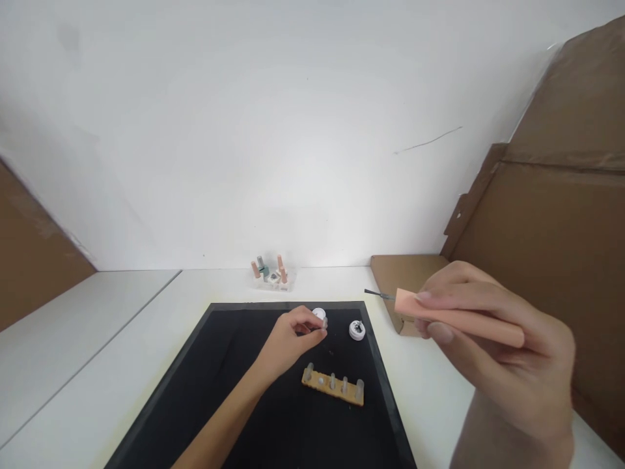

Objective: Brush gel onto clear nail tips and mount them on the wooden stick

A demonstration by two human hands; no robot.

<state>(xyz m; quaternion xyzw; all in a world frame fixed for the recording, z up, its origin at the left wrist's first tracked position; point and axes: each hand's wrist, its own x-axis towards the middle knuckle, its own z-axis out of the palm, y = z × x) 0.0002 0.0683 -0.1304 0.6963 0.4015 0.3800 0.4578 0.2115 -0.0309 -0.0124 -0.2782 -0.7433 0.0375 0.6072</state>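
Here, left hand [293, 333] pinches one clear piece [325, 323], right hand [498, 332] grips one brush [469, 322], room between; one strip [338, 391] near mat [215, 358] right edge

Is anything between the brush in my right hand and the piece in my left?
Nothing visible stands between the brush in your right hand and the small piece in your left hand; the rightmost white disc sits below that line.

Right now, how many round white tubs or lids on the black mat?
2. One white piece sits just beyond the left hand, partly hidden; the other white piece, with dark bits on top, lies near the right edge of the mat. The hand may hide more.
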